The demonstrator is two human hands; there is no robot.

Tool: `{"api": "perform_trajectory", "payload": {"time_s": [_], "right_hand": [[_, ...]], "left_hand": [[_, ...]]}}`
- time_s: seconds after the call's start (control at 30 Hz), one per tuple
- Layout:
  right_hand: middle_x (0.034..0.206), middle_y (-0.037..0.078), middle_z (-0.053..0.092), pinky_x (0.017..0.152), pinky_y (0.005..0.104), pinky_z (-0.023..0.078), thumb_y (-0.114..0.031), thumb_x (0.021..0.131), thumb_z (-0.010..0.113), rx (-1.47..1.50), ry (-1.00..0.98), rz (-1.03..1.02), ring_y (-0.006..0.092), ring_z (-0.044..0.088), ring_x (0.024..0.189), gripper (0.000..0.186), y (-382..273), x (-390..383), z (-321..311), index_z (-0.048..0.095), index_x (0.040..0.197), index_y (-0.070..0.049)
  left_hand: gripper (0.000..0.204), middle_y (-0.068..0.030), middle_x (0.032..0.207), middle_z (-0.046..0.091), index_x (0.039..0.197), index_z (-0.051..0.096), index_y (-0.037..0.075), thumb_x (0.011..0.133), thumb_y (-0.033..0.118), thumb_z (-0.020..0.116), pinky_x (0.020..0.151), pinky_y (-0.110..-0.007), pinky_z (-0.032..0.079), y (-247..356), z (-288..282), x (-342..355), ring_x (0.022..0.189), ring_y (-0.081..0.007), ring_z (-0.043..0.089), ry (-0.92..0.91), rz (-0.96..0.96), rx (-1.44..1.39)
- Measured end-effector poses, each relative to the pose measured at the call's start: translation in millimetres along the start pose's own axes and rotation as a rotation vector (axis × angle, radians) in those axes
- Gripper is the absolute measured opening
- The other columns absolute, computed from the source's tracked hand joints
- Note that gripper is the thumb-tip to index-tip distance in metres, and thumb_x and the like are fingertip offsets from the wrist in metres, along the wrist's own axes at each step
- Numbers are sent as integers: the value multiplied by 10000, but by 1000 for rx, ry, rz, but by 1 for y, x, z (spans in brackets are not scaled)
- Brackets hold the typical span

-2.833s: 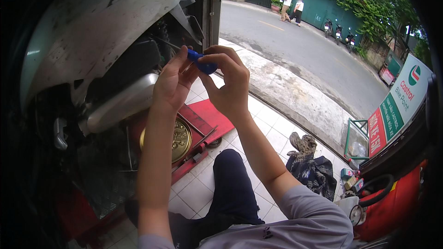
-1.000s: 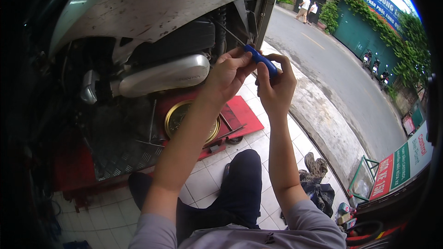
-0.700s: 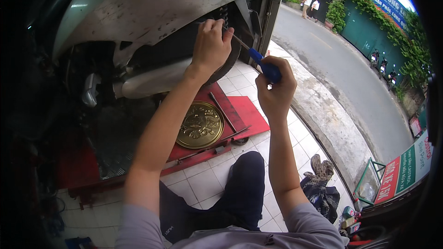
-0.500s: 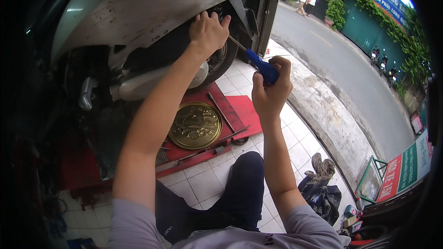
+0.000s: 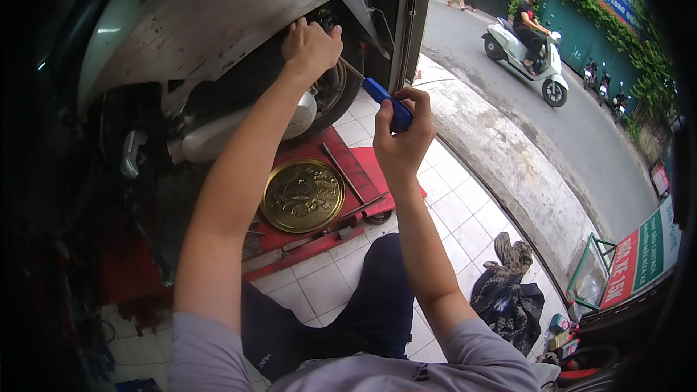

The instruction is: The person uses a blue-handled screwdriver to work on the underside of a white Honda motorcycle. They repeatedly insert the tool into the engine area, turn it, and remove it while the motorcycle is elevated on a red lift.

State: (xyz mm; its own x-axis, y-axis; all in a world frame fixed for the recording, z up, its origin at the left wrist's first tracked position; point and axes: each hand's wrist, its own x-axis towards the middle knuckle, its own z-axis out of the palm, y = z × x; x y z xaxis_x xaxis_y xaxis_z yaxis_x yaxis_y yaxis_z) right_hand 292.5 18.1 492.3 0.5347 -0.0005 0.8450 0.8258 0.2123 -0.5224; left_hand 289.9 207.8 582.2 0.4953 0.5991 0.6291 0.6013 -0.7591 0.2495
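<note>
A scooter with a scuffed pale body panel fills the upper left. My left hand is at this panel's lower rear edge, above the rear wheel. Its fingers are curled, with the tips hidden; what they grip cannot be seen. In my right hand is a screwdriver, its blue handle wrapped by the fingers. The thin shaft slants up and left toward the wheel area beside my left hand, where its tip is out of sight.
Below the scooter is a red lift platform carrying a round embossed golden tray and a long metal rod. A dark crumpled cloth lies on white tiles at right. Outside, a person rides a white scooter along the road.
Both hands and the screwdriver have shifted left in view, the right hand slightly upward, while the view itself moved a little. A scooter rider has appeared on the road.
</note>
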Motion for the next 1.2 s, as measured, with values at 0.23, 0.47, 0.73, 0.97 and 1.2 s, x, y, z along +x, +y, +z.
{"api": "perform_trajectory", "payload": {"time_s": [0.23, 0.47, 0.73, 0.97, 1.2], "right_hand": [[617, 76, 569, 484, 267, 399, -113, 864, 674, -23, 4, 19, 122, 506, 489, 165, 0, 10, -3, 542, 913, -28], [657, 96, 577, 532, 303, 441, -96, 802, 699, -125, 25, -51, 185, 577, 557, 178, 5, 11, -3, 565, 897, -29], [682, 95, 601, 549, 297, 452, -75, 769, 687, -38, 120, -72, 164, 592, 580, 231, 12, 12, -1, 577, 969, -33], [608, 68, 564, 509, 274, 428, -108, 817, 662, -124, 7, 53, 129, 541, 514, 198, 6, 12, -13, 559, 961, -21], [620, 54, 567, 519, 256, 429, -95, 826, 639, 122, 52, 98, 120, 526, 522, 189, 18, 9, -5, 556, 975, -13]], "left_hand": [[662, -193, 1460, 412, 1254, 597, -13, 958, 541, 387, 1108, -439, 347, 6, -5, 6, 1359, -332, 385, -121, -35, 54], [723, -173, 1461, 403, 1274, 565, -63, 936, 560, 423, 1118, -403, 325, 10, -6, 3, 1387, -294, 344, -100, -62, 31], [747, -178, 1463, 392, 1289, 545, -73, 934, 572, 419, 1111, -406, 333, 9, -5, 3, 1385, -298, 339, -102, -51, 27], [740, -185, 1485, 358, 1295, 539, -76, 939, 562, 417, 1114, -402, 332, 9, -1, 3, 1393, -303, 322, -77, -59, 50], [734, -186, 1498, 339, 1284, 543, -85, 939, 553, 432, 1122, -404, 325, 10, 0, 3, 1401, -301, 306, -94, -64, 22]]}}
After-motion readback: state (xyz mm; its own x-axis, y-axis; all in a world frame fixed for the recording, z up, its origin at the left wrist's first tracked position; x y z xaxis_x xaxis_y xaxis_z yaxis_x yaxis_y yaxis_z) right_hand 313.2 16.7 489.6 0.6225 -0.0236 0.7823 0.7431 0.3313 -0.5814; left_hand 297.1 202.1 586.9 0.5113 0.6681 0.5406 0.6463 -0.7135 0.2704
